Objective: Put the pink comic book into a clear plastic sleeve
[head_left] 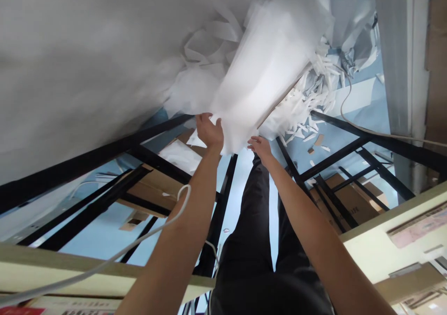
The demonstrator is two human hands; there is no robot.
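Observation:
A thin white sheet (258, 73), folded or layered into a long strip, slopes down from the upper right, its lower end between my hands. My left hand (210, 131) is at the left edge of that end, thumb apart from the fingers. On the other side, my right hand (260, 147) has its fingers loosely stretched toward the sheet's lower right corner. Neither hand is plainly closed on the material; whether the fingertips press it is hard to tell. Loose white strips (213, 40) curl behind the sheet.
Black metal frame bars (157, 136) run on both sides below the white material. A pile of white scraps (310, 96) lies on the blue floor at right. Cardboard boxes (150, 187) sit under the frame. A white cable (132, 245) crosses my left forearm. Pale table edges flank me.

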